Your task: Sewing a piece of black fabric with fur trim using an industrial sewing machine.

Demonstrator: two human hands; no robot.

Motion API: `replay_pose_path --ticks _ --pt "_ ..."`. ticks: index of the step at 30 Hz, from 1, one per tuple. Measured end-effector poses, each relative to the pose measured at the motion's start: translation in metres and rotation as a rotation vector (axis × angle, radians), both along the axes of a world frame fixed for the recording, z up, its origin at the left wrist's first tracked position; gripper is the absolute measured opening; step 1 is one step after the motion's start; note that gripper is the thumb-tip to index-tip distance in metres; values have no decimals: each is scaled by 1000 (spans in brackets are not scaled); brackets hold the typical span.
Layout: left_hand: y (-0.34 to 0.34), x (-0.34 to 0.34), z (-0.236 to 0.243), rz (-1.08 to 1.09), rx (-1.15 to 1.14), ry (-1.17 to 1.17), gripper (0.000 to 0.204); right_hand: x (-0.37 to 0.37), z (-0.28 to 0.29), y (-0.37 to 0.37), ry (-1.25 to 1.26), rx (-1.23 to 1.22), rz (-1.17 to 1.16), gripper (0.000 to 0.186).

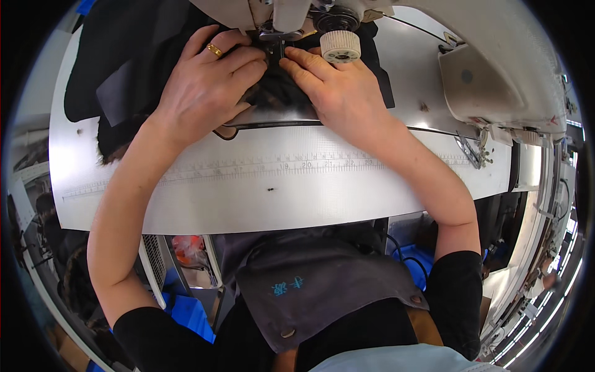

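Black fabric (136, 68) lies under the presser foot (282, 46) of a white sewing machine (496, 37). To the left of the foot, my left hand (201, 90), with a gold ring on one finger, has its fingers bent and closed on the fabric. My right hand (347, 93) rests at the other side of the foot, its fingers stretched out flat on the cloth and its thumb hidden. Both hands' fingertips are close to the foot. A strip of brown fur (111, 155) shows at the fabric's lower left edge.
A white handwheel-like knob (340, 46) hangs just above my right hand. Along the white table (266, 208) runs a printed ruler scale. Small metal snips (468, 152) and several bits lie at the right. Blue bins (189, 316) stand below the table.
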State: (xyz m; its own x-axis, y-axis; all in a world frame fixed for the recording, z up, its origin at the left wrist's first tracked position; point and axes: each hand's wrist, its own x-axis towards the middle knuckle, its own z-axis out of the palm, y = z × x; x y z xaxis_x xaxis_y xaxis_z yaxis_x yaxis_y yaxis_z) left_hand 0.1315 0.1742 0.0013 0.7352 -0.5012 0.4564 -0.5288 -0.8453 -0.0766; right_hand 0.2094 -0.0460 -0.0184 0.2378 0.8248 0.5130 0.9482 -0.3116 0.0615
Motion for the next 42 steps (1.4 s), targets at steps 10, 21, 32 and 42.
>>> replay_pose_path --ticks 10,21,32,42 --pt "12 7 0 -58 27 -18 50 -2 -3 4 -16 14 -30 37" --pt "-36 -30 33 252 226 168 39 8 0 -9 694 142 214 34" --pt "-26 -26 45 136 63 187 32 -20 6 -4 451 19 148 50" --pt "-32 -30 24 139 186 48 18 -15 2 -13 315 81 265 45"
